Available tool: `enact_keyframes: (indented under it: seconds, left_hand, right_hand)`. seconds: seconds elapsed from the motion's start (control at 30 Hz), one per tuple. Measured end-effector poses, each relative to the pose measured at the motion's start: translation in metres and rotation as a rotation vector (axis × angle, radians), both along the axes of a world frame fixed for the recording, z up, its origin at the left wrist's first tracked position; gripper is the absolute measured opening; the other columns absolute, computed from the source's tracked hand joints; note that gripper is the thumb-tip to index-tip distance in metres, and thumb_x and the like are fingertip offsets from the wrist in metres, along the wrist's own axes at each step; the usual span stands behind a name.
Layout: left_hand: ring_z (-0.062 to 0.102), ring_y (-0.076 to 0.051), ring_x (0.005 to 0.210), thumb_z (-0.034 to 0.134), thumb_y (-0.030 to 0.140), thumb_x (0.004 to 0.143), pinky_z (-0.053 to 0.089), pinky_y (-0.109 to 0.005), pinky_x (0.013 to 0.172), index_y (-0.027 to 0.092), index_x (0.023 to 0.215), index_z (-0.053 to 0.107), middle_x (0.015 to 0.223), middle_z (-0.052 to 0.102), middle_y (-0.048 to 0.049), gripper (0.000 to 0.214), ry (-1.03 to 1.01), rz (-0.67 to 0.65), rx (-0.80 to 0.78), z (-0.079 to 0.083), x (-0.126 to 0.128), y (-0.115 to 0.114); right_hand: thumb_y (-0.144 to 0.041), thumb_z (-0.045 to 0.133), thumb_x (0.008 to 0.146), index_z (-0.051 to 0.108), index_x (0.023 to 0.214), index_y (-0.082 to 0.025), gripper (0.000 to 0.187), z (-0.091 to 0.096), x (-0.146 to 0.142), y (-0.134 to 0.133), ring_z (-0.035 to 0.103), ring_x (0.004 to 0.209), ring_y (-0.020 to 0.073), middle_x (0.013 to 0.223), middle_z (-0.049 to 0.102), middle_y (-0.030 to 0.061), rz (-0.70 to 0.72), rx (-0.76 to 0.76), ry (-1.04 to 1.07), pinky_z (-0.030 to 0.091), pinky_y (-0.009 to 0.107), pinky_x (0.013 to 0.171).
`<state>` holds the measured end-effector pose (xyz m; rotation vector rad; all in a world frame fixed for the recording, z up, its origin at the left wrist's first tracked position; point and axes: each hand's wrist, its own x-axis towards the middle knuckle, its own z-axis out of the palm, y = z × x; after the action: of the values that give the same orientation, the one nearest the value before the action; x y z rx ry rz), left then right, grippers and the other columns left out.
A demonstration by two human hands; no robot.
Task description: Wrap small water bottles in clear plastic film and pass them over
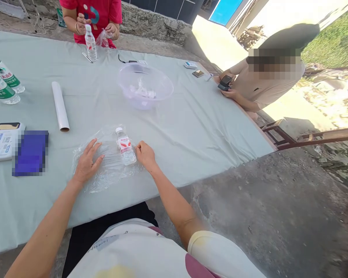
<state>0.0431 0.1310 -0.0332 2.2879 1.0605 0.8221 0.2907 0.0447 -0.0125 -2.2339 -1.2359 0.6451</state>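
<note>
A sheet of clear plastic film (107, 166) lies spread and wrinkled on the table in front of me. On its right part rests a small clear bottle (126, 148), lying down, with a white cap and a red-and-white label. My left hand (88, 162) is spread flat on the film's left side, fingers apart. Close by the bottle's right side is my right hand (145, 155), its fingers curled closed at the film's edge. Whatever those fingers may pinch is hidden.
A white roll (60, 106) and a translucent basin (146, 87) with crumpled plastic stand beyond. Large water bottles (2, 87), a white box (5, 144) and a blurred blue item (31, 152) are at left. Two people sit around the table; one handles a bottle (90, 44), one a device (225, 82).
</note>
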Motion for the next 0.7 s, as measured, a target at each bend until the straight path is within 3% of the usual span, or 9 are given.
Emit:
enact_keyframes:
  seconds: [0.1,0.2,0.43,0.6,0.7]
  left_hand:
    - [0.053,-0.026,0.135,0.051,0.042,0.092,0.04,-0.045,0.115,0.026,0.126,0.062,0.145,0.058,-0.0062,0.04,-0.093,0.134,-0.122,0.004,-0.007,0.003]
    - [0.057,-0.024,0.13,0.05,0.039,0.089,0.04,-0.043,0.115,0.025,0.118,0.066,0.138,0.064,-0.0041,0.036,-0.061,0.17,-0.191,0.009,-0.012,0.008]
    - [0.054,-0.026,0.132,0.051,0.034,0.086,0.041,-0.041,0.112,0.021,0.113,0.069,0.138,0.063,-0.0072,0.035,0.055,0.24,-0.252,0.025,-0.017,0.026]
    - [0.062,-0.026,0.116,0.051,0.03,0.088,0.047,-0.04,0.1,0.022,0.111,0.067,0.125,0.068,-0.0086,0.03,0.044,0.47,-0.155,0.046,-0.018,0.033]
    - [0.062,-0.026,0.115,0.048,0.027,0.09,0.045,-0.041,0.1,0.021,0.112,0.066,0.12,0.069,-0.0085,0.029,0.04,0.453,0.028,0.065,-0.007,0.03]
  right_hand:
    - [-0.027,0.04,0.095,0.043,0.082,-0.024,0.014,0.001,-0.003,-0.002,0.051,0.063,0.0152,0.07,0.056,-0.0032,-0.004,0.022,0.075,0.033,0.026,0.058]
    - [-0.031,0.039,0.095,0.045,0.085,-0.024,0.013,0.002,-0.005,-0.005,0.052,0.062,0.0144,0.07,0.056,-0.0042,-0.016,0.034,0.141,0.034,0.025,0.057]
    - [-0.048,0.046,0.093,0.059,0.099,-0.022,0.03,0.012,-0.023,-0.015,0.054,0.068,0.0128,0.099,0.064,0.0019,-0.041,0.1,0.182,0.042,0.027,0.067]
    - [-0.041,0.062,0.086,0.061,0.122,-0.021,0.041,0.012,-0.045,-0.025,0.055,0.072,0.0127,0.119,0.059,0.0082,-0.02,0.193,0.025,0.047,0.031,0.075]
    - [-0.032,0.057,0.09,0.062,0.122,-0.021,0.033,0.006,-0.055,-0.028,0.055,0.073,0.0128,0.119,0.057,0.0085,0.051,0.238,-0.104,0.047,0.028,0.07]
